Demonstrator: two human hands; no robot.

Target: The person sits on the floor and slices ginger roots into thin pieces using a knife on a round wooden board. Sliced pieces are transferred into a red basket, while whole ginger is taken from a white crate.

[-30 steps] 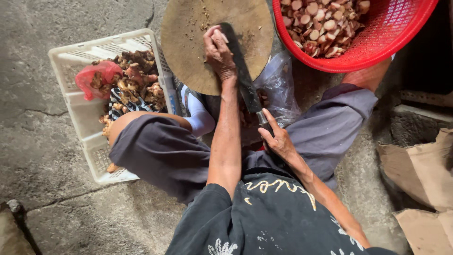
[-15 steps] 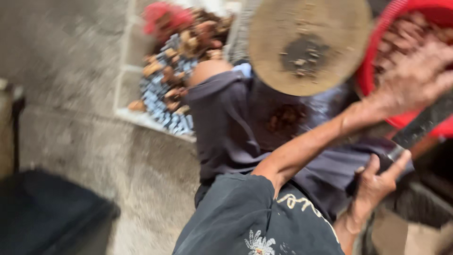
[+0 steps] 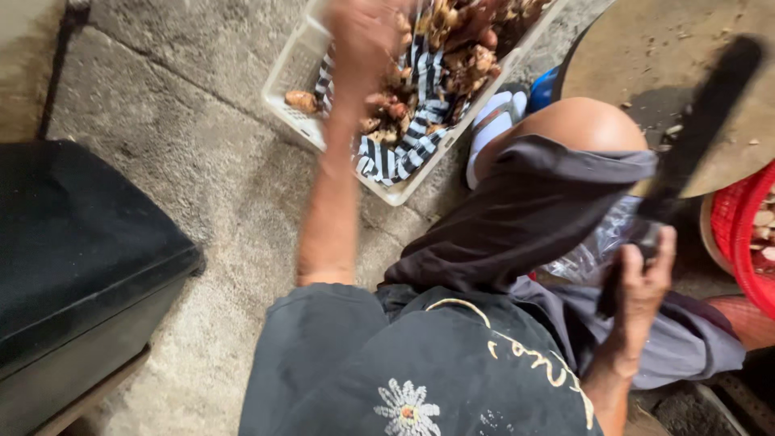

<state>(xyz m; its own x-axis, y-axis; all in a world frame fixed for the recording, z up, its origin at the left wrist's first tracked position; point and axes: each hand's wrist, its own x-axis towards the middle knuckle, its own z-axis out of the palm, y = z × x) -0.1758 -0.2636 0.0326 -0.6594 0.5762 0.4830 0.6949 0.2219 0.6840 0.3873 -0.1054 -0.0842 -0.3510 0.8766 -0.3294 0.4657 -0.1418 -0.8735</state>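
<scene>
Over white basket (image 3: 300,64), left hand (image 3: 367,32) blurred, grip unclear, right hand (image 3: 646,278) fingers clenching knife (image 3: 694,129).

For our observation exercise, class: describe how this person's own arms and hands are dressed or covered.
Both arms are bare from short dark sleeves down. The left hand and the right hand wear no gloves, and no rings or bracelets show, though the left is blurred. The dark shirt carries pale looping embroidery and a daisy-like flower.
</scene>
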